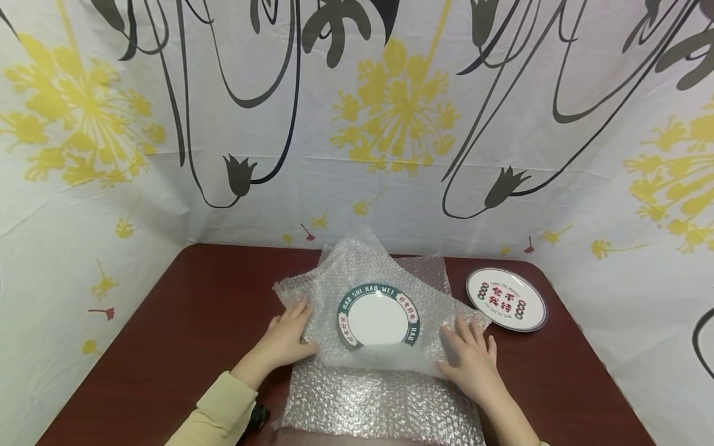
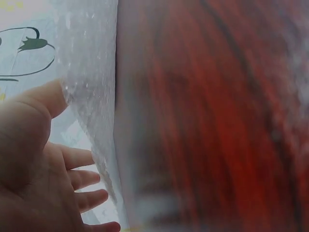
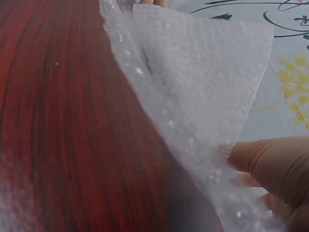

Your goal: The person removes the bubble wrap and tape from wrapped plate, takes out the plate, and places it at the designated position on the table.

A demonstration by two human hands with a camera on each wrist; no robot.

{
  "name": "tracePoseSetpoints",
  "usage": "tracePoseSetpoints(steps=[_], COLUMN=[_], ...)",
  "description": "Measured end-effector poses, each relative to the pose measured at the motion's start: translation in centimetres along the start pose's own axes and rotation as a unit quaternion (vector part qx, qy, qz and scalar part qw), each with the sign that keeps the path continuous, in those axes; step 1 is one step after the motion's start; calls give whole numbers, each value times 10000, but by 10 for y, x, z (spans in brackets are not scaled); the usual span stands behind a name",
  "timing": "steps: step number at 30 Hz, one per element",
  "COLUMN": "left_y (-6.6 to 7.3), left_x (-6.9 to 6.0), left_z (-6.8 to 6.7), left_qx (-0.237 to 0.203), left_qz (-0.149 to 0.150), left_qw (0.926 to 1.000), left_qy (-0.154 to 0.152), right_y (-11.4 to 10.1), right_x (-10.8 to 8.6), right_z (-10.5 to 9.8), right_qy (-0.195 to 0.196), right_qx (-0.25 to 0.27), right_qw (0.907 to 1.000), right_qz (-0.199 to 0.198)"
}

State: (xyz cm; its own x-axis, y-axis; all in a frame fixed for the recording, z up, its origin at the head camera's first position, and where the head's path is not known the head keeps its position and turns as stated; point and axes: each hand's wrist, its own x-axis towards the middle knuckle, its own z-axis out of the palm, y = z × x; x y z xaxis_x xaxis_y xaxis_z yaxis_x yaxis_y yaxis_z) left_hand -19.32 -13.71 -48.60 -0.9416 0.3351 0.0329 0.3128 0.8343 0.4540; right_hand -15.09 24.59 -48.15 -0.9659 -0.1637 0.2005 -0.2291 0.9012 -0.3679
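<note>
A round plate (image 1: 378, 317) with a teal lettered rim lies amid bubble wrap (image 1: 357, 396) on the table. Its lower rim is hidden by a whitish fold of wrap. My left hand (image 1: 287, 334) touches the left side of the upper wrap, fingers spread. In the left wrist view, the thumb and fingertips of the left hand (image 2: 43, 159) rest along the wrap's edge. On the other side, my right hand (image 1: 471, 359) rests on the wrap's right corner with fingers extended. The right wrist view has the thumb of the right hand (image 3: 275, 169) against the wrap.
A second plate (image 1: 506, 299) with red characters lies at the back right, close to the wrap's corner. The dark red table (image 1: 184, 322) ends at a patterned cloth backdrop (image 1: 312, 198). A small black object (image 1: 258, 416) sits beside my left sleeve.
</note>
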Motion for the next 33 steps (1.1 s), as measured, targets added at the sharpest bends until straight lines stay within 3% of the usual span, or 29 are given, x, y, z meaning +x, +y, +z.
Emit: tracePoseSetpoints(steps=[12,23,33], left_y=[4,9,9], left_x=[-3,-6,-7], left_z=[5,5,5], left_qx=[-191,-354,-153], left_qz=[-59,-153,-104], left_qw=[9992,9975,9968], left_qy=[-351,-592,-778], right_y=[3,9,10], right_x=[-2,-3,-5], right_z=[1,8,10], right_qy=[-533,-796,-1015], right_qx=[142,259,373], right_qw=[9984,9962,9935], right_qz=[134,238,365])
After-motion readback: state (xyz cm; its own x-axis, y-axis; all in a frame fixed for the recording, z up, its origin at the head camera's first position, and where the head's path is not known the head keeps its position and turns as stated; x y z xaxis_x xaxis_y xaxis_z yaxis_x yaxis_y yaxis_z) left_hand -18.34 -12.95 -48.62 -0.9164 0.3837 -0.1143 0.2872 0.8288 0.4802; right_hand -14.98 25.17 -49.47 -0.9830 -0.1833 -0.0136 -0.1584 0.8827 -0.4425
